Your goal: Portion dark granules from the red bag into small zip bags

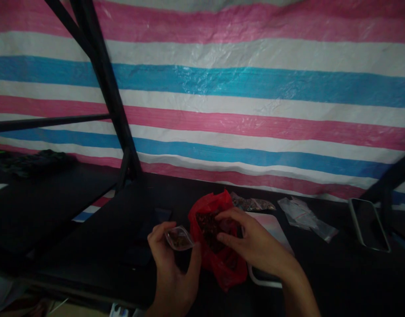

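Note:
My left hand (176, 273) holds a small clear plastic bag (179, 238) by its sides, between thumb and fingers. Its mouth gapes upward, and some brownish bits show inside. Just to the right, a red plastic bag (227, 270) stands on the black table with its top spread wide. Dark reddish-brown dried pieces (209, 226) fill it. My right hand (244, 233) reaches over the red bag's opening, thumb and index finger apart at the pieces. Its other fingers are partly hidden, and no piece can be made out in its grasp.
Behind the red bag lies a filled clear bag (255, 203). A pale flat device, like a scale (271, 224), sits partly under my right arm. Flat clear bags (304, 215) and a phone (369, 224) lie to the right. Black metal posts (115, 110) stand before a striped sheet (238, 79).

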Action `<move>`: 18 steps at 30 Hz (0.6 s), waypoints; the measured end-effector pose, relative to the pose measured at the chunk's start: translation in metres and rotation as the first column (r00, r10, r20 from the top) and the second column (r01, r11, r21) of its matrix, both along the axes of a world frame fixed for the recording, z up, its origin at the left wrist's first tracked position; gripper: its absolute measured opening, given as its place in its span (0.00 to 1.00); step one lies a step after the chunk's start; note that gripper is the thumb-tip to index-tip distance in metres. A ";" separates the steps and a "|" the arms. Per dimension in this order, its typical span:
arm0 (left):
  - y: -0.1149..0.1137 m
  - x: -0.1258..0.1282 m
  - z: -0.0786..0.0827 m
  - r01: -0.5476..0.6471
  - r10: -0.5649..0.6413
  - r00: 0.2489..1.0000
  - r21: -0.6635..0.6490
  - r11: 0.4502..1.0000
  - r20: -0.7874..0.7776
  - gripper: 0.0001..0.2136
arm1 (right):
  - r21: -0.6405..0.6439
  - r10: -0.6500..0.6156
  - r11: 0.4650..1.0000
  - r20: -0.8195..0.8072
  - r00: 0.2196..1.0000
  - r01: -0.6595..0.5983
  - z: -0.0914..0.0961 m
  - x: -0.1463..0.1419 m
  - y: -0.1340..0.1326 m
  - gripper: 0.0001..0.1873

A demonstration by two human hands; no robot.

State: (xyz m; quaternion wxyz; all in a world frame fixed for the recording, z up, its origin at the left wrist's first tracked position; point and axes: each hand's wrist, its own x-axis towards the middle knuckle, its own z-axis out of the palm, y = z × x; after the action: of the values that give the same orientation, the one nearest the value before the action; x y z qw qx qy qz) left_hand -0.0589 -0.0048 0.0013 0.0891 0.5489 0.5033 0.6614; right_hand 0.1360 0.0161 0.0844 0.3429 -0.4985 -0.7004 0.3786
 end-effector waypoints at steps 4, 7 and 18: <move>0.015 -0.003 -0.023 0.049 -0.051 0.997 0.042 0.998 0.054 0.22 | -0.127 0.121 0.984 -0.036 0.992 -0.125 0.018 -0.020 -0.018 0.12; 0.030 -0.001 -0.035 0.036 -0.043 0.990 0.059 0.998 0.135 0.16 | -0.088 0.132 0.986 -0.107 0.985 -0.142 0.019 -0.039 -0.021 0.05; -0.011 0.017 0.004 0.279 -0.278 0.960 0.059 0.958 -0.030 0.26 | 0.138 -0.353 0.898 -0.341 0.871 0.418 0.014 0.035 -0.002 0.18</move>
State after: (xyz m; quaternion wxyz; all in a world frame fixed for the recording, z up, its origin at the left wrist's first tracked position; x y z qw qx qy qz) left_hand -0.0418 -0.0156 0.0053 0.1587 0.6238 0.4010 0.6518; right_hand 0.1711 0.0141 0.0986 0.5666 -0.5253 -0.5596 0.3000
